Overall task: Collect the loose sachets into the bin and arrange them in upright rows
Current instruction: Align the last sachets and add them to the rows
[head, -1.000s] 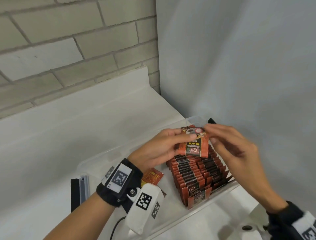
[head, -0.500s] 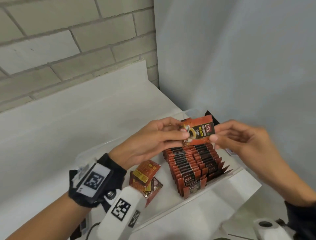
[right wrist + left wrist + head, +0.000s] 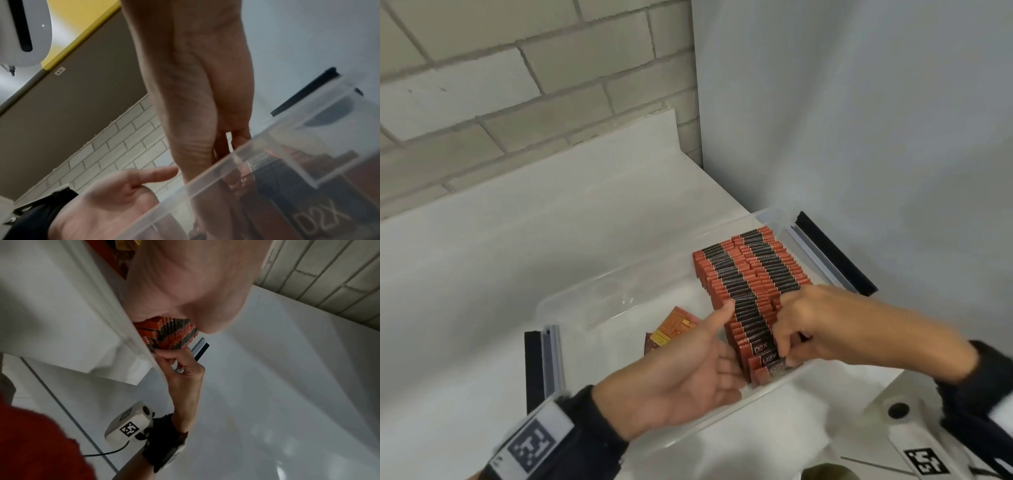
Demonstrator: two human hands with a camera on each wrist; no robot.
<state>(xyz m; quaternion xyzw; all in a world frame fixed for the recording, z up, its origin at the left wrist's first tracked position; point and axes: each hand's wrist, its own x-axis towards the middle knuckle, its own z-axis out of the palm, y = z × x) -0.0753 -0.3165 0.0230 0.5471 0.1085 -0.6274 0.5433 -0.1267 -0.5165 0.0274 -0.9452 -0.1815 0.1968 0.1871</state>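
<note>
In the clear bin (image 3: 592, 291) at the tabletop's (image 3: 517, 240) right edge, the left hand (image 3: 681, 373) braces the upright sachet rows (image 3: 743, 274) open-palmed while the right hand's (image 3: 822, 329) curled fingers pinch the nearest sachets.

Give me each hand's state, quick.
Left hand: open, straight fingers against the side of the upright rows of red-and-black sachets.
Right hand: fingers curled, pinching a sachet at the rows' near end.

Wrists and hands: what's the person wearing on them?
Bare hands, no gloves. The left hand has a black wrist strap carrying a white plate with a black square marker. The right hand has a black strap too, with a white camera unit, marker and black cable.
</note>
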